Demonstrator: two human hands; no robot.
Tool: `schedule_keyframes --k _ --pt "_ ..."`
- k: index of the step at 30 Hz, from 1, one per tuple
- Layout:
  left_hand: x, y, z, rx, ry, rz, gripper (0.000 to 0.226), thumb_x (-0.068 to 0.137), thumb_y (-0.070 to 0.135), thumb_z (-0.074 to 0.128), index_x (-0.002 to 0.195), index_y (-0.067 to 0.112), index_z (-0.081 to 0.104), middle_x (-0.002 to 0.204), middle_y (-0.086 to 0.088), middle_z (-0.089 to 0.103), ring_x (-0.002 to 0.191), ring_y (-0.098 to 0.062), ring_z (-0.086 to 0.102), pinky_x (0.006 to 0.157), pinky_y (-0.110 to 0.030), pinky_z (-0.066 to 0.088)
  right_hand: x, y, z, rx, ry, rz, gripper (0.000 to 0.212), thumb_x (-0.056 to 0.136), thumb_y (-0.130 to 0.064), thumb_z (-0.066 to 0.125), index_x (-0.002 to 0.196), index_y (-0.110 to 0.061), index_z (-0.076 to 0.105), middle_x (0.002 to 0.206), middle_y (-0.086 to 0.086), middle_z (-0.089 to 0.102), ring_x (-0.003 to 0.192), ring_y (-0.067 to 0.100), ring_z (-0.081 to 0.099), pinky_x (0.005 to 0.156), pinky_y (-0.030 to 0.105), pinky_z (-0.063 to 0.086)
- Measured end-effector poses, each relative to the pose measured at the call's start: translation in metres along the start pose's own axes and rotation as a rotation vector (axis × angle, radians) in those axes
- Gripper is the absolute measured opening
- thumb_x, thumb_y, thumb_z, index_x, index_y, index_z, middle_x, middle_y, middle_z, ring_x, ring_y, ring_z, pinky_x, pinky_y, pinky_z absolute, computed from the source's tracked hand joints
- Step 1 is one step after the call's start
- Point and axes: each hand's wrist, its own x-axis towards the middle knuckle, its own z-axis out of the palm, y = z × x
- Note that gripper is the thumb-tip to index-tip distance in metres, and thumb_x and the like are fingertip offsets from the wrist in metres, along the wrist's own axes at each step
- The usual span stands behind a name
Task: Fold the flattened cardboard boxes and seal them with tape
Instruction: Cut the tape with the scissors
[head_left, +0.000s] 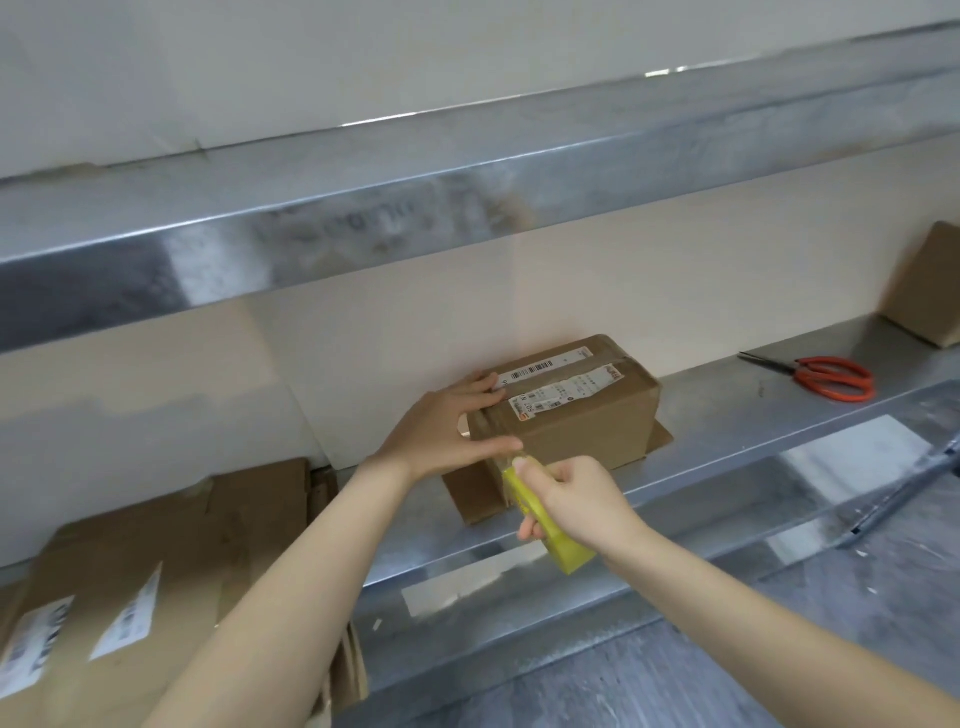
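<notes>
**Taping a box on the steel shelf**

A stainless-steel shelf (727, 410) runs along a pale wall, with a second steel ledge above it. On the shelf stands a folded cardboard box (571, 410), its top carrying a barcode label and a strip of old tape, with one bottom flap splayed out flat beneath it.

The left hand (441, 431) is spread over the box's near left corner, fingers flat on the top edge and the thumb pressed along the front face. Just below that thumb, the right hand (576, 499) is closed tight around a yellow tape dispenser (545, 525), whose upper end touches the box's front lower corner. A clear length of tape seems to lie on the corner between the two hands, though blur makes it hard to be sure.

Well off to the right of the gripping hand, a pair of orange-handled scissors (826, 376) lies on the shelf, blades closed and pointing left. Beyond them, another brown box (930, 291) leans against the wall. Down to the left of the left forearm, a stack of flattened cardboard boxes (135, 597) with white labels rests against the wall.
</notes>
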Motion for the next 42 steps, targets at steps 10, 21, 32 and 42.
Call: schedule_keyframes --k 10,21,32,42 --pt "-0.012 0.011 0.003 0.104 0.088 -0.130 0.093 0.071 0.070 0.066 0.148 0.042 0.022 0.157 0.007 0.018 0.146 -0.011 0.015 0.118 -0.039 0.016 0.005 0.006 -0.002 0.157 -0.142 0.076 0.047 0.096 -0.038 0.055 0.106 0.007 0.065 0.082 0.018 0.074 0.065 0.014 0.069 0.059 0.020 0.051" --pt "-0.040 0.060 0.042 -0.512 0.326 -0.698 0.065 0.071 0.056 0.070 0.126 0.040 0.038 0.103 -0.008 0.068 0.083 -0.021 0.062 0.088 -0.041 0.055 0.014 0.017 -0.024 0.072 -0.322 0.035 0.028 0.089 -0.035 0.063 0.085 -0.007 0.060 0.064 0.006 0.053 0.057 0.016 0.049 0.067 0.032 0.046" --pt "-0.047 0.098 0.085 -0.533 0.559 -0.931 0.034 0.091 0.027 0.064 0.100 0.020 0.032 0.095 -0.009 0.057 0.079 -0.022 0.056 0.070 -0.035 0.051 0.010 0.028 -0.076 -0.078 -0.426 -0.121 0.020 0.087 -0.026 0.068 0.100 -0.010 0.069 0.095 0.006 0.071 0.089 0.015 0.067 0.078 0.027 0.055" --pt "0.000 0.128 0.094 -0.553 0.700 -0.829 0.014 0.088 0.025 0.067 0.078 0.030 0.057 0.097 -0.009 0.066 0.092 -0.032 0.065 0.084 -0.048 0.055 0.082 0.103 -0.251 -0.259 0.232 -0.175 0.017 0.089 -0.021 0.059 0.096 -0.007 0.066 0.086 0.010 0.070 0.083 0.026 0.066 0.076 0.034 0.049"
